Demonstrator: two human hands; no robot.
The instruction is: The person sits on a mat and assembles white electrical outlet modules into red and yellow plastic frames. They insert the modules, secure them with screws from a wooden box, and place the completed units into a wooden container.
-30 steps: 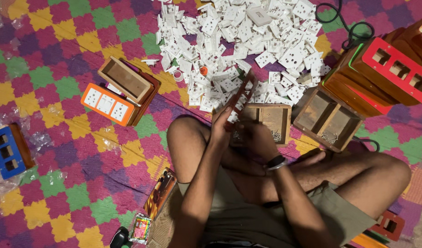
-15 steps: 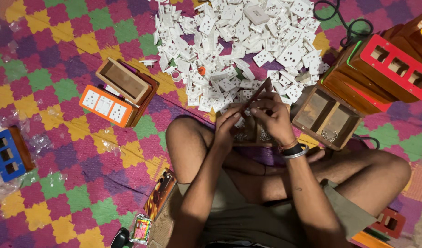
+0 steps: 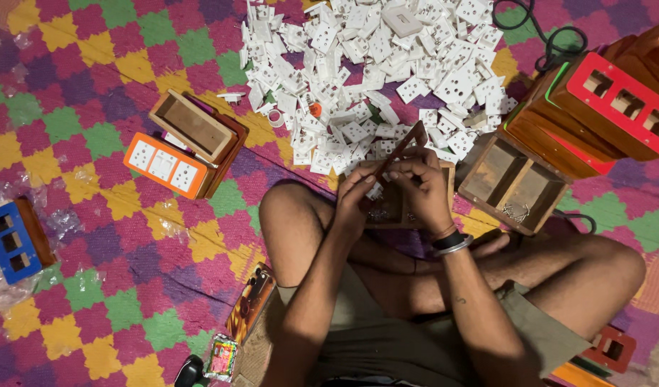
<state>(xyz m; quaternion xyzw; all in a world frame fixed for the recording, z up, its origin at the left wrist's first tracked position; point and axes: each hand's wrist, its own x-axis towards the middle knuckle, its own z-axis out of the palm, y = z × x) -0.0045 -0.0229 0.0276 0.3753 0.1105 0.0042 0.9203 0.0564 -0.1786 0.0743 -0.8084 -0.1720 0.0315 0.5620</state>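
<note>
I sit cross-legged on a checkered mat. My left hand (image 3: pixel 355 199) and my right hand (image 3: pixel 424 188) meet over a small open wooden box (image 3: pixel 384 213) in front of my knees. Both pinch the lower end of a thin brown frame plate (image 3: pixel 407 145), which tilts up and away toward the pile. A small white piece shows between my fingers; I cannot tell which hand has it. My right wrist wears a dark band and a bangle. The hands hide most of the box.
A big pile of white socket and switch modules (image 3: pixel 376 68) lies ahead. Also here are an orange-faced switch box (image 3: pixel 166 166) with an open wooden box (image 3: pixel 192 125), a wooden box with screws (image 3: pixel 512 185), a red-faced box stack (image 3: pixel 616 100) and a blue-faced box (image 3: pixel 8 240).
My left hand has lowered the brown plate toward the box. My right hand has come up from the box to join it on the plate.
</note>
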